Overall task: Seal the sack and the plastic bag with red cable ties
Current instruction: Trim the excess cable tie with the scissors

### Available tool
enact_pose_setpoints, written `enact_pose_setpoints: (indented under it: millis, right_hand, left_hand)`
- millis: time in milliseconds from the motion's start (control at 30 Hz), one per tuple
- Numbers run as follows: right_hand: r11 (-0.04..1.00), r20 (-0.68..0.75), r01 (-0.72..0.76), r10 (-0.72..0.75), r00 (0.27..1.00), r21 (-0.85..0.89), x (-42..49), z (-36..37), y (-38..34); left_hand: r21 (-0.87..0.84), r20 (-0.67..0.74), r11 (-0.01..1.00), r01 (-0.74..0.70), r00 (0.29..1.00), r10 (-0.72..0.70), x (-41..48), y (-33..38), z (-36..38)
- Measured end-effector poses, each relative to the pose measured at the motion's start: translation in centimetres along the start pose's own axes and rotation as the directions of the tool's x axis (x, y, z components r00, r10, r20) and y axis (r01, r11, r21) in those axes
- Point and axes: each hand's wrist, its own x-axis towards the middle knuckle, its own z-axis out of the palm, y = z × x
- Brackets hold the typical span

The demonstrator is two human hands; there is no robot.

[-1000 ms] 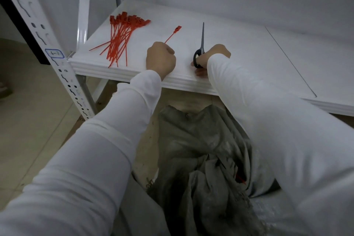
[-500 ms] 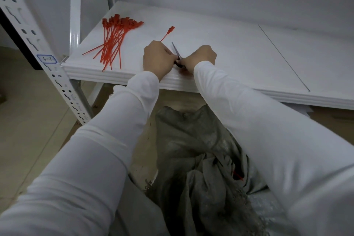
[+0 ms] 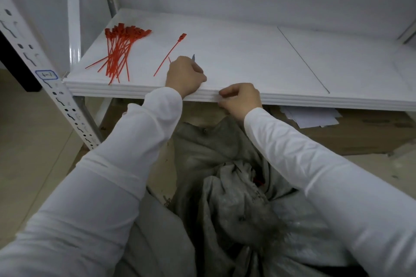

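Gripping scissors (image 3: 193,56) in left hand (image 3: 184,76) at the shelf's (image 3: 247,56) front edge; curling right hand (image 3: 240,99) there, cannot tell round what. Below: sack (image 3: 225,175), seemingly tied. Next, likely: fetching loose cable tie (image 3: 170,54) for plastic bag (image 3: 299,227).

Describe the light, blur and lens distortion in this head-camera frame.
Head view: soft, even light, no hard shadows, a mild sheen on the white shelf. Head view: the wide lens makes the shelf post lean sideways. Head view: the red ties look fairly sharp; the left hand and the scissors it grips are slightly smeared; the sack is dim.
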Motion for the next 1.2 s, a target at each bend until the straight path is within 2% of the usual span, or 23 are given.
enact_pose_setpoints:
  millis: [100,267,367,433,500,567,633,700,800,900,1033,1200]
  right_hand:
    - [1.0,0.091,0.007,-0.005,0.996,-0.017,-2.5,-2.6,2.4]
    - [0.99,0.294,0.099,-0.066,0.954,-0.098,-8.0,-5.5,6.4]
    - [0.986,0.313,0.083,-0.035,0.949,-0.143,-11.6,-6.2,9.1]
    - [0.996,0.307,0.027,0.001,0.952,-0.085,-14.2,-6.2,11.4]
    - [0.997,0.284,0.026,-0.003,0.959,-0.076,-16.4,-6.2,13.4]
    - [0.995,0.253,0.015,0.009,0.967,-0.095,-17.3,-6.5,14.4]
    - [0.991,0.257,0.014,0.02,0.966,-0.132,-17.0,-7.1,14.1]
    - [0.981,0.292,0.051,0.005,0.957,-0.187,-16.6,-7.4,13.7]
    - [0.958,0.318,0.088,0.004,0.948,-0.274,-16.8,-7.9,14.0]
    - [0.942,0.313,0.113,-0.009,0.95,-0.316,-16.9,-8.6,14.2]
    - [0.956,0.187,0.057,-0.002,0.982,-0.287,-16.0,-10.1,14.9]
    - [0.967,0.078,0.036,-0.017,0.997,-0.252,-15.6,-11.3,15.8]
  left_hand:
    - [-0.04,0.156,0.997,-0.073,0.985,0.078,-3.3,2.3,0.7]
    - [-0.169,0.253,0.983,-0.071,0.961,0.113,-9.2,3.8,2.4]
    - [-0.183,0.337,0.982,-0.051,0.935,0.111,-11.9,4.1,3.0]
    - [-0.17,0.388,0.985,-0.014,0.918,0.08,-13.6,4.1,3.1]
    - [-0.101,0.454,0.995,0.001,0.89,0.045,-15.1,4.0,3.3]
    - [0.078,0.576,0.997,-0.028,0.817,-0.023,-16.4,3.8,3.7]
    - [0.302,0.683,0.949,-0.094,0.716,-0.147,-17.4,3.9,4.0]
    - [0.409,0.697,0.908,-0.093,0.674,-0.245,-17.7,3.8,4.5]
    - [0.413,0.691,0.909,-0.057,0.669,-0.273,-18.3,3.2,5.4]
    - [0.48,0.684,0.867,-0.137,0.677,-0.272,-19.3,3.5,6.4]
    - [0.462,0.619,0.857,-0.227,0.774,-0.129,-19.5,3.7,7.4]
    - [0.414,0.56,0.86,-0.299,0.828,0.018,-19.2,4.3,7.9]
